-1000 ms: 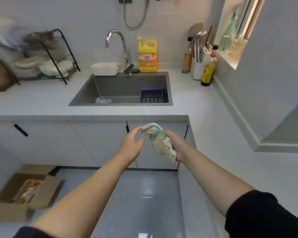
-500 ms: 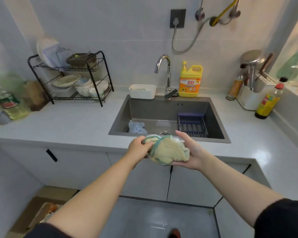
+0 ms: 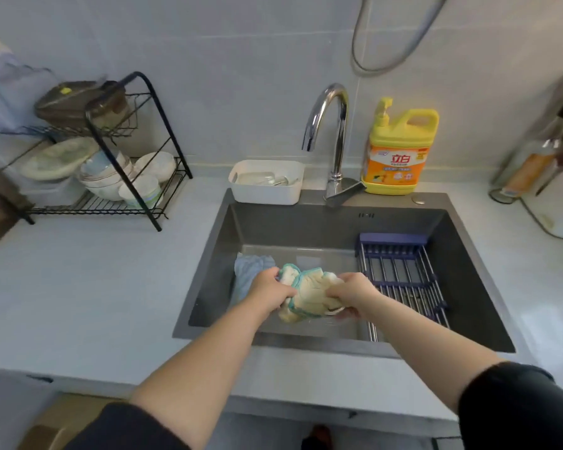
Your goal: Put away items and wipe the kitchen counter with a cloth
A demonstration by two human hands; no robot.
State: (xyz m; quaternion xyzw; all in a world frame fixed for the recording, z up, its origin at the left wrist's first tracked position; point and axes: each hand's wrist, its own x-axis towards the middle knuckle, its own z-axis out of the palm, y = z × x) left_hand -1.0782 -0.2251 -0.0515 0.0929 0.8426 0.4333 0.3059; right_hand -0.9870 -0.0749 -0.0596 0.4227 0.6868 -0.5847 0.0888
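A bunched cream cloth with a teal edge (image 3: pixel 309 292) hangs over the dark grey sink (image 3: pixel 215 241). My left hand (image 3: pixel 268 287) grips its left end and my right hand (image 3: pixel 351 292) grips its right end, both with fingers curled round the fabric. The white counter (image 3: pixel 104 287) spreads out to the left and right of the sink. A second, light blue cloth (image 3: pixel 249 271) lies in the sink bottom behind my left hand.
A chrome tap (image 3: pixel 330 131) arches over the sink, with a white tray (image 3: pixel 267 181) and a yellow detergent bottle (image 3: pixel 400 151) beside it. A blue drain rack (image 3: pixel 400 274) sits in the sink's right half. A black dish rack (image 3: pixel 111 164) with bowls stands back left. Bottles stand at far right.
I have stepped up to the sink and both hands have carried the cloth forward from in front of the cabinet to above the basin. My left hand now grips the cloth too.
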